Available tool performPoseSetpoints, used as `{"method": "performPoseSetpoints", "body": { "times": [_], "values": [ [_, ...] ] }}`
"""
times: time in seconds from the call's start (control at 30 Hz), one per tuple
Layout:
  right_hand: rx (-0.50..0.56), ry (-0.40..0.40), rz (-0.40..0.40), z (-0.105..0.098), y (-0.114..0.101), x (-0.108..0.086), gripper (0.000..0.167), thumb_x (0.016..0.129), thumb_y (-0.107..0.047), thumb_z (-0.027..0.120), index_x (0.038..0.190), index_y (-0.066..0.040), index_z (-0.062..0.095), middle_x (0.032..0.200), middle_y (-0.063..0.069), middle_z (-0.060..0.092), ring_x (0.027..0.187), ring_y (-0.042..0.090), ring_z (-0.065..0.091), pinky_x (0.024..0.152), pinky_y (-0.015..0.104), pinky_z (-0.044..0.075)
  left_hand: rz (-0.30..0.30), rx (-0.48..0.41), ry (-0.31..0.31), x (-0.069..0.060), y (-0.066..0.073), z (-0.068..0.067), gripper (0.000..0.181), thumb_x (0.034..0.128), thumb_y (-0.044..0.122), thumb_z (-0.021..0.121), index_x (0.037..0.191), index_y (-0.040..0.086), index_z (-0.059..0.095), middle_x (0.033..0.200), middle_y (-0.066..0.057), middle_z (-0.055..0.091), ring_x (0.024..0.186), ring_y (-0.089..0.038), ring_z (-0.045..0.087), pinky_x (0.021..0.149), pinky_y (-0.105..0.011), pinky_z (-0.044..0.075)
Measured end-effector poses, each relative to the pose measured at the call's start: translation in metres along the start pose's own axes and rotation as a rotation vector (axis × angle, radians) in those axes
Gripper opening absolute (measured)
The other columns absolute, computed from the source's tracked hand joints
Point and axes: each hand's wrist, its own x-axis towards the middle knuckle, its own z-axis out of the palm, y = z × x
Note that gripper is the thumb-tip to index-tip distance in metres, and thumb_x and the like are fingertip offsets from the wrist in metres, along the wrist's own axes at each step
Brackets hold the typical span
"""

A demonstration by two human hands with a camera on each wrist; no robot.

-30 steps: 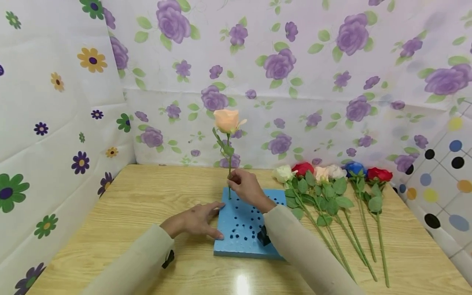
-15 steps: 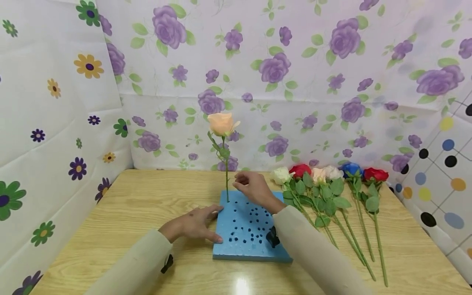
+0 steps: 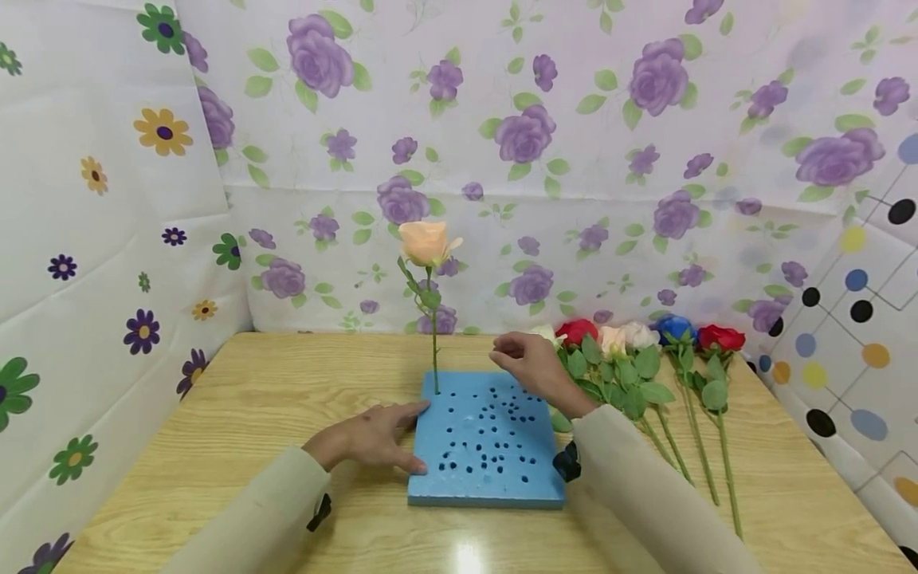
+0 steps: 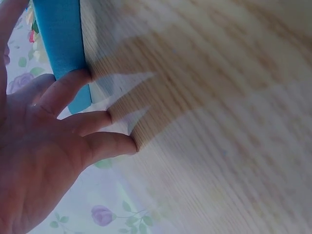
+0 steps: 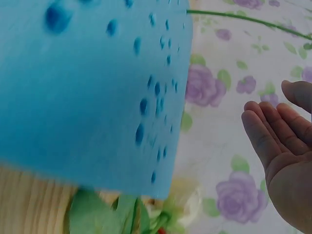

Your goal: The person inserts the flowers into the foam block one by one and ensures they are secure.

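Note:
A peach rose (image 3: 426, 244) stands upright, its green stem (image 5: 243, 17) in a hole near the far left corner of the blue foam board (image 3: 473, 478). My left hand (image 3: 369, 437) rests against the board's left edge, thumb and a finger touching it; in the left wrist view the fingers of that hand (image 4: 53, 122) are spread beside the board's side (image 4: 61, 39). Above the board's far right part hovers my right hand (image 3: 538, 365), holding nothing. The right wrist view shows the same hand (image 5: 287, 156) with relaxed fingers and an empty palm, apart from the stem.
To the right of the board lie several roses with long stems: red (image 3: 720, 338), blue (image 3: 675, 328), whitish (image 3: 641, 336), peach (image 3: 613, 341) and another red (image 3: 576, 331). Flowered cloth (image 3: 473, 263) hangs behind the wooden table (image 3: 301, 375).
My right hand has let go of the peach rose's stem and moved right, towards the lying roses. The rose stays upright in the board. My left hand stays at the board's edge.

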Motion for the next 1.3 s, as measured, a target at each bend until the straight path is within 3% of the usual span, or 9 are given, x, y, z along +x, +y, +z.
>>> {"method": "performPoseSetpoints", "body": {
  "times": [0.47,0.93,1.3],
  "values": [
    [-0.006,0.057,0.013,-0.032,0.039,-0.020,0.028,0.097,-0.016,0.067,0.117,0.003,0.069,0.110,0.016,0.071,0.102,0.032,0.067,0.085,0.045,0.056,0.020,-0.008,0.008,0.001,-0.001,0.002,0.110,0.0754,0.047,0.086,0.159,0.011,0.024,0.157,-0.022,0.033,0.142,-0.036,0.036,0.112,-0.051,0.035],
    [-0.035,0.014,0.108,-0.053,0.065,-0.037,0.038,0.101,-0.024,0.062,0.128,0.003,0.064,0.123,0.018,0.066,0.113,0.035,0.061,0.092,0.050,0.052,0.038,-0.037,-0.002,0.000,-0.001,0.003,0.110,0.0766,0.043,0.087,0.159,0.008,0.022,0.158,-0.023,0.030,0.143,-0.036,0.035,0.112,-0.049,0.035],
    [-0.070,-0.006,0.133,-0.059,0.085,-0.051,0.039,0.101,-0.023,0.062,0.128,0.006,0.063,0.120,0.021,0.066,0.109,0.036,0.062,0.085,0.047,0.055,0.046,-0.020,0.008,0.000,-0.001,0.004,0.110,0.0766,0.045,0.086,0.159,0.008,0.023,0.157,-0.023,0.031,0.143,-0.035,0.035,0.113,-0.048,0.034]
  ]
}}
